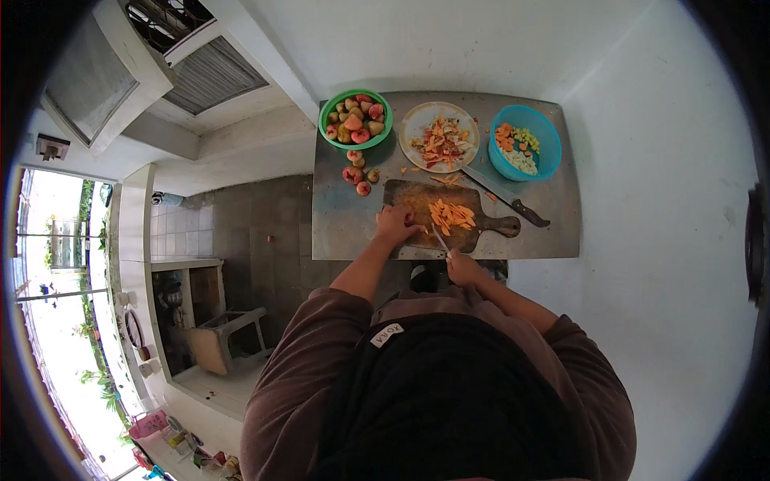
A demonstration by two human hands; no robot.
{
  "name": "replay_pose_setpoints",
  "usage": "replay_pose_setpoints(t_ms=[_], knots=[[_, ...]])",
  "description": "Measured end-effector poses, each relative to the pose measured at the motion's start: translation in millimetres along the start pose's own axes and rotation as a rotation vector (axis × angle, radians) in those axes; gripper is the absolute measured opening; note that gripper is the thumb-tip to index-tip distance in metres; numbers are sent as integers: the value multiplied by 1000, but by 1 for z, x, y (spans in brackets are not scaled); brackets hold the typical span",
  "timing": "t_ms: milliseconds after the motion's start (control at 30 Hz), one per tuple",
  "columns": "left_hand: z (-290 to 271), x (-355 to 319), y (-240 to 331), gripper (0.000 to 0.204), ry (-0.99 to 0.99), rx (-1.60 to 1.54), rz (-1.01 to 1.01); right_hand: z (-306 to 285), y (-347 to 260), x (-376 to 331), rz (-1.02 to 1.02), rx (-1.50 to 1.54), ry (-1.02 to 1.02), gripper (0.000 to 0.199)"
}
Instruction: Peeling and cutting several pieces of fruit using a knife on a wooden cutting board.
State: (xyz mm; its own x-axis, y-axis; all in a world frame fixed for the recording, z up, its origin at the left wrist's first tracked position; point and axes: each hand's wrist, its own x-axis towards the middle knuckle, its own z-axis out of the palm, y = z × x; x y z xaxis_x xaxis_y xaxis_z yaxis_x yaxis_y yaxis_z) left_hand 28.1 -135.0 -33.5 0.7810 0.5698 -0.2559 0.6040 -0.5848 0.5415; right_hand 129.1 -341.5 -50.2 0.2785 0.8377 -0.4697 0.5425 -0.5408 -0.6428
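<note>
A dark wooden cutting board (407,193) lies near the front edge of the metal table, its handle pointing right. Cut orange carrot strips (451,215) are heaped on its middle. My left hand (395,224) rests on the board's left part, fingers bent and close together by a few orange bits; what they hold, if anything, is too small to make out. In my right hand (462,268), at the front edge, is a small knife (440,240), its blade slanting up-left over the board beside the strips.
Behind the board, a larger dark-handled knife (528,212) lies near orange scraps. A plate (408,132) holds peelings. A blue basin (553,164) contains orange, green and white pieces. Reddish fruits fill a green basket (322,120); several more fruits (353,175) lie below it. White walls (642,176) border the table.
</note>
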Motion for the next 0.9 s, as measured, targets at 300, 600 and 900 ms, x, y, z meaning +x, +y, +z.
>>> replay_pose_setpoints(t_ms=[300, 600, 900], knots=[[2, -4, 0, 41, 34, -25, 39, 5, -5, -2, -21, -10, -51, 29], [7, -2, -8, 38, 39, 0, 48, 1, -18, -6, -14, -51, -8, 25], [0, -3, -4, 37, 11, -30, 28, -3, -19, -4, -37, -59, -47, 24]])
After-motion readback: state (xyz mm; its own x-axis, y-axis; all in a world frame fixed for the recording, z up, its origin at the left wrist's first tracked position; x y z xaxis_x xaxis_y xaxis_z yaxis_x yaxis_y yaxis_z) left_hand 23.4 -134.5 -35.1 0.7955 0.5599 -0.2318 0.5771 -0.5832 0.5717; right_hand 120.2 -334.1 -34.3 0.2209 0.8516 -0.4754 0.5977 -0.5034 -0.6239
